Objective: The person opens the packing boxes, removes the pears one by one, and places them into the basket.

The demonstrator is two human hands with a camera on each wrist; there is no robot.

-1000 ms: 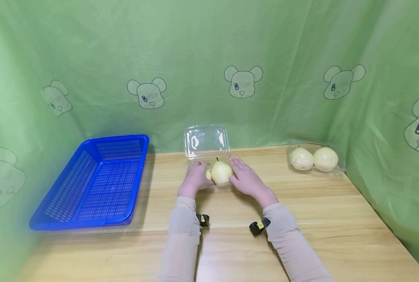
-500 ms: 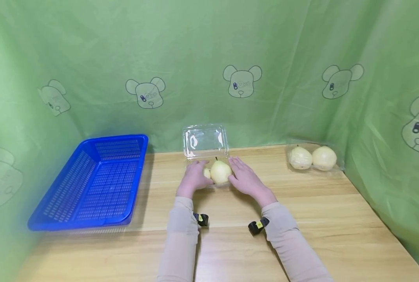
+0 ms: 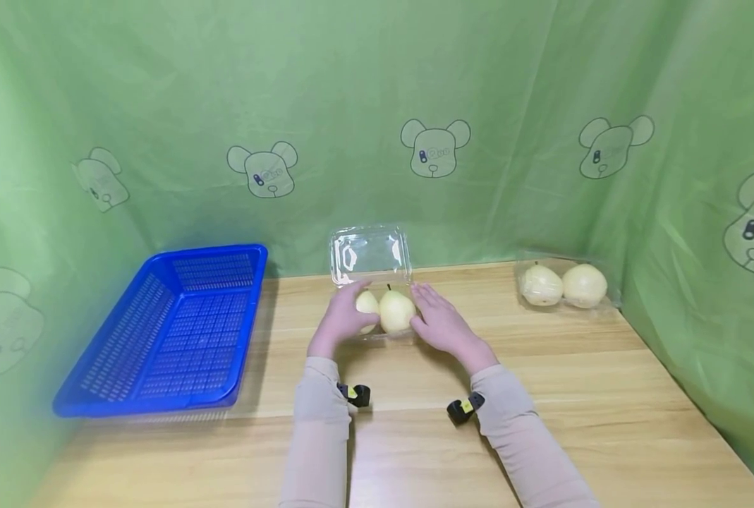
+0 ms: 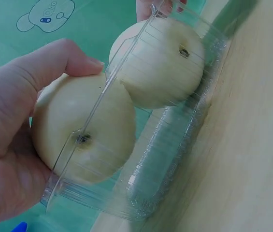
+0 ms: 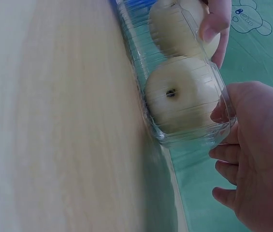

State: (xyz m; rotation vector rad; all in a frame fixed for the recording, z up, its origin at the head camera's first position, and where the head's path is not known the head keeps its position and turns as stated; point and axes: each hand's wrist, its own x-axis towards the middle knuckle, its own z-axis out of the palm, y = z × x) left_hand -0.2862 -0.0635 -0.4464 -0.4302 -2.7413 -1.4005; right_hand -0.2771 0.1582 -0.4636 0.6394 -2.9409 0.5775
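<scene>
Two pale yellow pears sit side by side in a clear plastic clamshell box (image 5: pixel 163 137) whose lid (image 3: pixel 370 257) stands raised behind. My left hand (image 3: pixel 341 315) grips the left pear (image 4: pixel 85 128), thumb and fingers curled round it; the palm lies against its side in the left wrist view. The right pear (image 3: pixel 397 312), stem up in the head view, is against the box's right end. There my right hand (image 3: pixel 443 321) holds the box by its side, the thumb showing through the plastic at the corner. Its other fingers are outside the wall.
A blue plastic basket (image 3: pixel 245 353) stands at the left of the wooden table (image 3: pixel 415 451). At the back right is another clear package (image 3: pixel 611 300) with two pears in it. Green curtains (image 3: pixel 351 70) enclose the back and sides.
My left hand has shifted slightly left and spread round the left pear, which shows more now. My right hand and the box keep about the same place.
</scene>
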